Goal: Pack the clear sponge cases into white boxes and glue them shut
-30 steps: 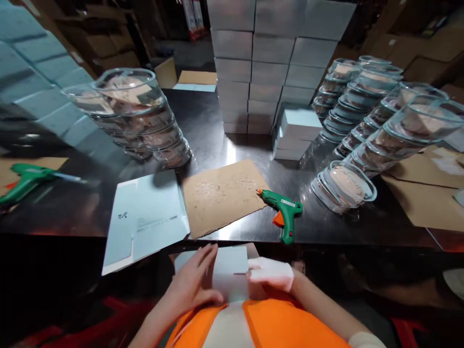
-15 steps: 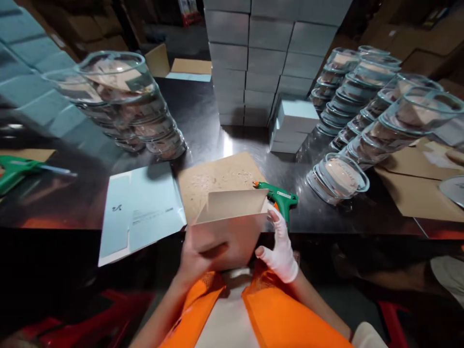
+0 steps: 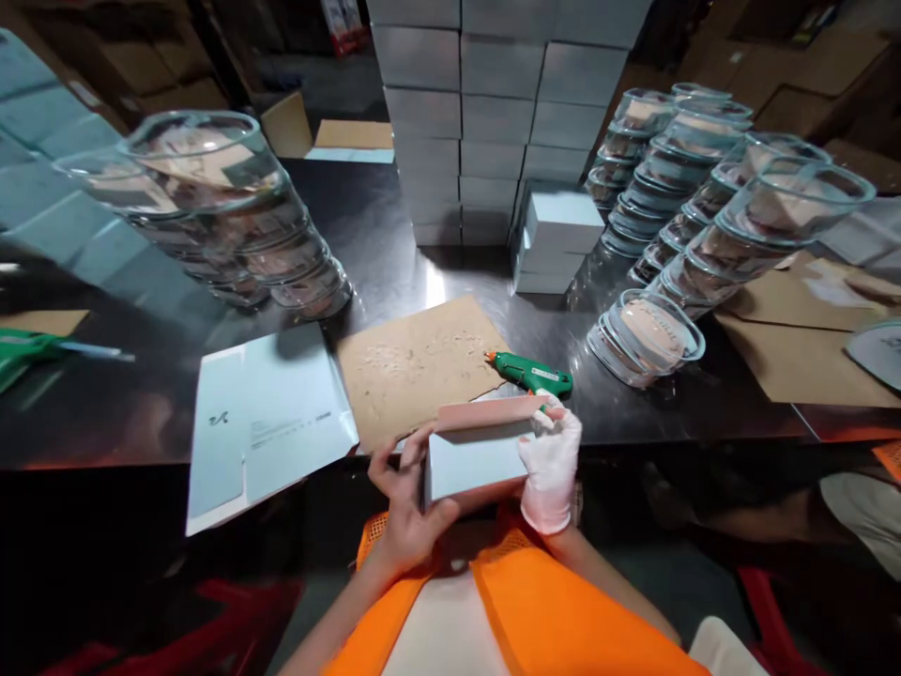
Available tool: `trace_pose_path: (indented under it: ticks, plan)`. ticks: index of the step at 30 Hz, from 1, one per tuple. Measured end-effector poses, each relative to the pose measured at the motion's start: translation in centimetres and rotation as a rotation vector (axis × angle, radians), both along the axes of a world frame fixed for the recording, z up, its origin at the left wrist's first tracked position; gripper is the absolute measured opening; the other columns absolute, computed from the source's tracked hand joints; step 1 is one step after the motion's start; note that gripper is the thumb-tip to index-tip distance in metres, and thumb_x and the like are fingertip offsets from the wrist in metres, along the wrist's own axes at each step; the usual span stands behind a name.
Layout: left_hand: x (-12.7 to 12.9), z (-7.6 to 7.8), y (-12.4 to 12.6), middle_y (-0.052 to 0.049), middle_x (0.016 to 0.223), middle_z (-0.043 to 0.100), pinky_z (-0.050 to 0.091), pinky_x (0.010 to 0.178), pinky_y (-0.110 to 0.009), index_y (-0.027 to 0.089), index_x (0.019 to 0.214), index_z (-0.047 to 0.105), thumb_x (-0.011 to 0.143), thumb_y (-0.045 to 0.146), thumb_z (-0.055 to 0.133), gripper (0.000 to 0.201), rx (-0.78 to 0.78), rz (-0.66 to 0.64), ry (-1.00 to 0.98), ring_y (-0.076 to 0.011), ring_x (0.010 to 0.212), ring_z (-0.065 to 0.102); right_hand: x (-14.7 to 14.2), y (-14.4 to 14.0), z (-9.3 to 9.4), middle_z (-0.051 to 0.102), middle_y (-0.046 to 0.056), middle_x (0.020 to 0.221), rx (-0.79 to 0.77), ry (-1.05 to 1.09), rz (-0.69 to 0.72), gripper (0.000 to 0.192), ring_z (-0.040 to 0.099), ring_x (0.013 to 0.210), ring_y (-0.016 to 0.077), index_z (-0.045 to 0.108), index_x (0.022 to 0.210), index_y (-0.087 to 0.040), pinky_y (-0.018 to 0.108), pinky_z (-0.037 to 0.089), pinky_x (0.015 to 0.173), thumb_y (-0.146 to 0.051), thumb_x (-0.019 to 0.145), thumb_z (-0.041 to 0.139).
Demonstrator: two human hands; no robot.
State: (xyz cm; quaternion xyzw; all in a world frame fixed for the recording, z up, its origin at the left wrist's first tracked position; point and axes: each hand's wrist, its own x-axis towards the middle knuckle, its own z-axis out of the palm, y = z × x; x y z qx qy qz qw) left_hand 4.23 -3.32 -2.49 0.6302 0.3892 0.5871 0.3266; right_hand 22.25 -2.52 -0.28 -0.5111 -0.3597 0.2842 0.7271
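Against gloved right hand, smooth, flat-sided box

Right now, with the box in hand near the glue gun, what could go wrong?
1. The gloved right hand, at the raised flap of the box, partly hides the handle of the glue gun; it might knock the gun.
2. The light-blue flat carton overhangs the front edge of the table, so a bump might tip it off.
3. The left hand grips the box's left end; too tight a squeeze might dent it.
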Motion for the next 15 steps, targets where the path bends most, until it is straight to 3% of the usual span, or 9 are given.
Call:
trace_pose_path:
  ticks: [3,6,8,10,12,15]
  plan:
    - [-1.5,0.9,0.2,-0.013,0.134,0.067,0.062,0.089,-0.035,0.027,0.119,0.067,0.086,0.036,0.084,0.038,0.189,-0.105,0.206,-0.0246,0.110,0.074,1.6,0.2,-0.1,0.067,0.008,0.134,-0.114,-0.074,0.112,0.050,0.071,0.109,0.0212,0.050,0.130,-0.032,0.034,0.061,0.085,-0.040,0.086,0.071]
    - [-3.9,0.7,0.3,-0.010,0.118,0.072,0.062,0.085,-0.031,0.023,0.103,0.073,0.087,0.033,0.083,0.021,0.177,0.042,0.275,-0.0233,0.108,0.073,5.3,0.7,0.9,0.071,0.009,0.122,-0.254,-0.274,0.120,0.038,0.071,0.105,0.0239,0.060,0.122,-0.027,0.041,0.059,0.092,-0.047,0.090,0.066]
    - [-5.1,0.1,0.3,-0.006,0.108,0.074,0.061,0.091,-0.032,0.024,0.103,0.075,0.088,0.033,0.082,0.019,0.151,0.196,0.268,-0.0235,0.114,0.072,7.8,1.6,1.9,0.073,0.012,0.112,-0.499,-0.501,0.059,0.032,0.070,0.108,0.0292,0.067,0.104,-0.023,0.048,0.054,0.101,-0.052,0.091,0.064]
    - [-5.5,-0.4,0.5,-0.003,0.102,0.075,0.058,0.097,-0.033,0.025,0.105,0.075,0.087,0.033,0.083,0.021,0.153,0.256,0.283,-0.0231,0.117,0.070,9.5,2.8,2.7,0.074,0.015,0.104,-0.836,-0.713,0.050,0.036,0.070,0.109,0.0361,0.066,0.088,-0.021,0.053,0.050,0.102,-0.057,0.085,0.069]
    - [-5.3,-0.7,0.6,-0.003,0.102,0.076,0.056,0.100,-0.033,0.026,0.105,0.076,0.087,0.033,0.083,0.021,0.151,0.247,0.292,-0.0229,0.118,0.069,10.2,4.1,2.9,0.075,0.016,0.096,-1.022,-0.705,0.105,0.035,0.070,0.110,0.0415,0.063,0.077,-0.021,0.053,0.050,0.099,-0.049,0.071,0.083]
    - [-4.5,-0.8,0.9,-0.003,0.099,0.076,0.054,0.101,-0.034,0.026,0.104,0.076,0.087,0.037,0.083,0.021,0.111,0.238,0.265,-0.0234,0.118,0.068,10.5,5.3,2.5,0.073,0.011,0.080,-0.967,-0.492,0.178,0.028,0.073,0.098,0.0374,0.060,0.068,-0.021,0.043,0.055,0.086,-0.030,0.059,0.085]
